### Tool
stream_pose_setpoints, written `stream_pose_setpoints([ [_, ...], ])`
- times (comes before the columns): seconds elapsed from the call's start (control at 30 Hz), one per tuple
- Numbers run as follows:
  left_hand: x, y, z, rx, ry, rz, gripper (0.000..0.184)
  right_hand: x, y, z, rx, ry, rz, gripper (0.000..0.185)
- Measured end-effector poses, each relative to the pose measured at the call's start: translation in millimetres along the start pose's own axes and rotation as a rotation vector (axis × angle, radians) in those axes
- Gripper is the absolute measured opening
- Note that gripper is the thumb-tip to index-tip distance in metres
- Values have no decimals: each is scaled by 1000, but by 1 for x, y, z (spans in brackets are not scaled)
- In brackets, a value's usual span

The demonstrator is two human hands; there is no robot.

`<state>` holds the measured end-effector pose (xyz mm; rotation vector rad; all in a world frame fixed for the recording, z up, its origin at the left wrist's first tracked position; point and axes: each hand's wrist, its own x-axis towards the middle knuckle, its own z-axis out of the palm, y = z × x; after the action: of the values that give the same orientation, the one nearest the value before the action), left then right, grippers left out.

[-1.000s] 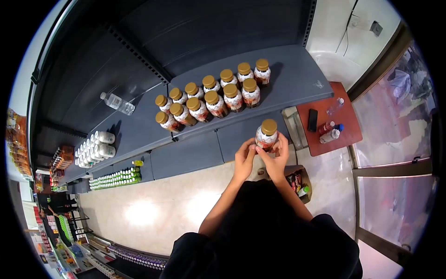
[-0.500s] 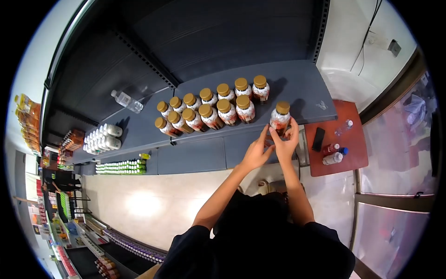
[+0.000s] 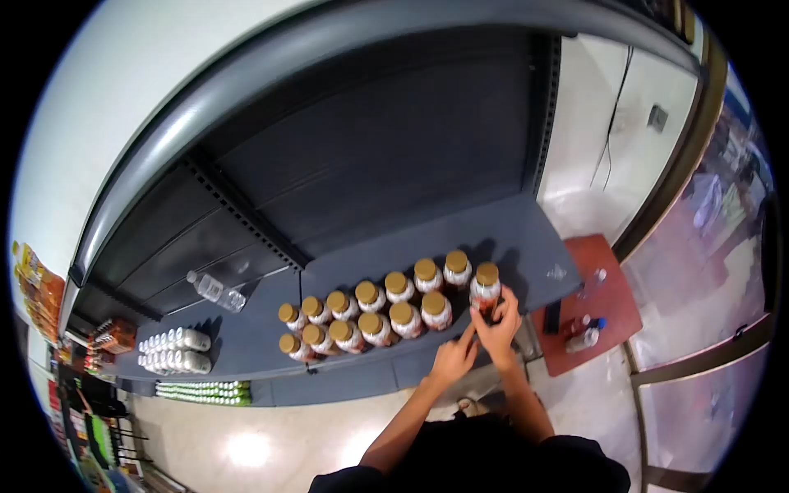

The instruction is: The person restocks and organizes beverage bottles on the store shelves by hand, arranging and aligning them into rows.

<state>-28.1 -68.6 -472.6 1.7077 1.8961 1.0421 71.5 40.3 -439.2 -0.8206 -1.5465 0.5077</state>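
A gold-capped bottle [image 3: 486, 289] with a white and red-brown label stands upright at the right end of two rows of matching bottles [image 3: 376, 327] on the grey shelf [image 3: 526, 246]. My right hand [image 3: 500, 324] has its fingers wrapped around the lower right side of that bottle. My left hand [image 3: 454, 357] is just below and to the left, in front of the shelf edge, with its index finger pointing up towards the bottle's base and the other fingers curled. Whether that fingertip touches the bottle cannot be made out.
A clear bottle [image 3: 216, 291] lies on the shelf further left, near white bottles [image 3: 174, 350]. Green-labelled bottles [image 3: 203, 393] stand on a lower shelf. At the right, a red table [image 3: 592, 287] holds a dark phone [image 3: 551, 317] and small bottles. A curved shelf edge crosses above.
The bottle has gone from between both my hands, off the shelf, to the right end of the rows. My left hand has come away from its side. The view has tilted upward.
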Motion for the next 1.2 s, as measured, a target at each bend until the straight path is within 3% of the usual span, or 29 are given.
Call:
stream_pose_setpoints([
  [0.2,-7,-17,13,114,12,51,50,3,2,3,-45,-30,26,73],
  [0.3,-15,-11,15,-18,252,169,49,4,0,3,-76,-36,-23,73],
  [0.47,-18,-26,9,142,260,198,53,-5,19,6,-128,-56,-136,78],
  [0.6,-29,-20,17,265,172,92,62,-5,15,0,-150,-100,-205,79],
  [0.9,-36,3,44,90,162,-137,71,3,6,2,-194,-92,-297,79],
  [1.1,-42,22,36,-21,169,-178,62,1,-3,-1,-165,-124,-213,77],
  [1.2,-49,29,36,16,253,-105,54,-1,-4,-3,-138,-124,-208,80],
])
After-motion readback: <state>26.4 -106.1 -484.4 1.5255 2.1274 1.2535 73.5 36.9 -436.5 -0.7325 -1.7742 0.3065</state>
